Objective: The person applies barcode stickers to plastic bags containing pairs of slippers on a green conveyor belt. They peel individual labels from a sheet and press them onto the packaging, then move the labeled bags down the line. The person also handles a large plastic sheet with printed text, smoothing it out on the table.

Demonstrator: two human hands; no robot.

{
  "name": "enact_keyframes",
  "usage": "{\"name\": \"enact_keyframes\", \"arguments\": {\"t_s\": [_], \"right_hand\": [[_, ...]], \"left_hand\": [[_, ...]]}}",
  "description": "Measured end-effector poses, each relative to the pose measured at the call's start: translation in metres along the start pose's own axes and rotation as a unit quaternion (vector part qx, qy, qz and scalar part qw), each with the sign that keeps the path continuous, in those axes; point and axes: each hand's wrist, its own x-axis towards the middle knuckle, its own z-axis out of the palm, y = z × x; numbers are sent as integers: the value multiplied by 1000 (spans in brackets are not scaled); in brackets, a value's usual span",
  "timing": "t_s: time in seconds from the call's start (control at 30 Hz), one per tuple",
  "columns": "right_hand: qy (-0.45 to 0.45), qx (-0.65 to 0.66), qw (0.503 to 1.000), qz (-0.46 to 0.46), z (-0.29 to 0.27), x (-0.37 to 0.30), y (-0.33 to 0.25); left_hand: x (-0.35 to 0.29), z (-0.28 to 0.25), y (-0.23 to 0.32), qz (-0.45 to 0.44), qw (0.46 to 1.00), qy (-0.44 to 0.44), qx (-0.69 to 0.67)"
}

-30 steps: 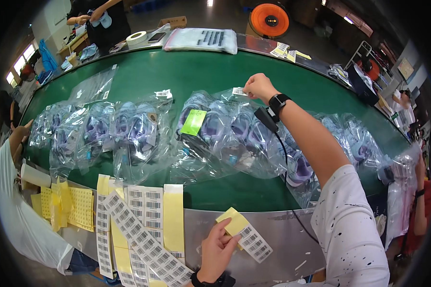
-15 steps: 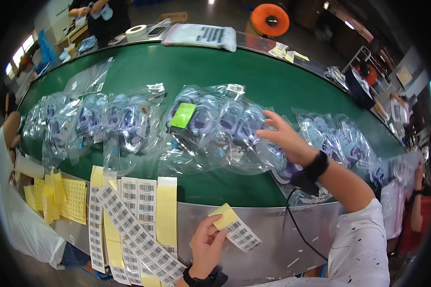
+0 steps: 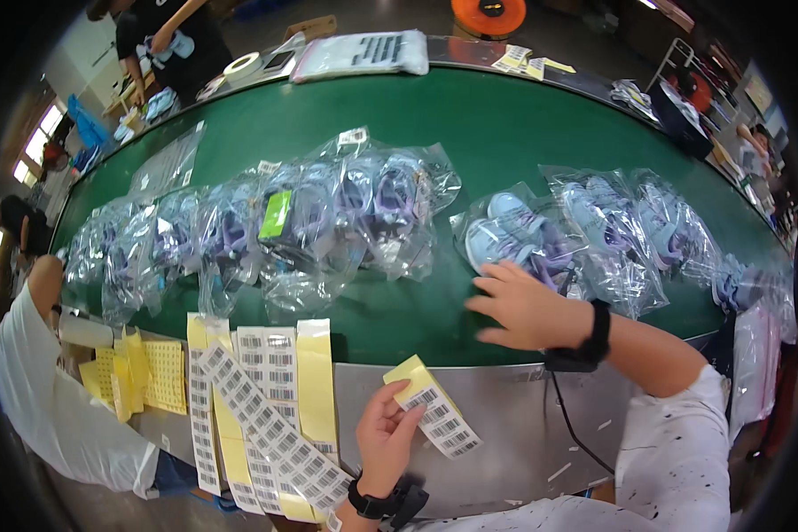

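Green conveyor belt (image 3: 505,124) curves across in front of you, edged on your side by a grey metal rail (image 3: 505,417). Your left hand (image 3: 383,443) is low over that rail, thumb and fingers pinched on a short strip of white barcode labels (image 3: 434,415) with yellow backing; the strip sticks up and to the right out of your fingertips. Your right hand (image 3: 525,306) hovers flat over the belt's near edge, fingers spread and holding nothing, its fingertips just beside a clear bag with pale blue shoes (image 3: 514,238); whether they touch the plastic you cannot tell. A black watch (image 3: 585,341) sits on that wrist, with a thin black cable hanging from it. Right of that bag lie more bagged shoes (image 3: 634,226), overlapping toward the belt's right end. To the left, apart from your right hand, a long row of clear bags with purple shoes (image 3: 346,213) runs along the belt, one bearing a bright green rectangular tag (image 3: 275,215). On the rail at your left hang long sheets of barcode labels (image 3: 257,399) and yellow backing strips (image 3: 315,381), with small yellow sticker sheets (image 3: 155,377) further left. A person in a white sleeve (image 3: 53,408) stands at the left edge; beyond the belt sit a tape roll (image 3: 241,65) and a flat clear packet (image 3: 363,55)
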Motion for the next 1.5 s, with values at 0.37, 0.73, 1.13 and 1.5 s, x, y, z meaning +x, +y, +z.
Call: {"name": "enact_keyframes", "arguments": {"t_s": [0.37,0.73,1.13,1.5], "right_hand": [[140,196,970,-10,-29,8,-19],[140,429,891,42,14,-8,-97],[194,188,959,-80,10,-18,-102],[475,273,813,198,-46,137,59]], "left_hand": [[0,-3,-3,-28,999,17,38],[-3,1,2,23,998,-12,49],[1,6,7,-49,996,-72,11],[1,8,11,-24,998,-51,24]]}}
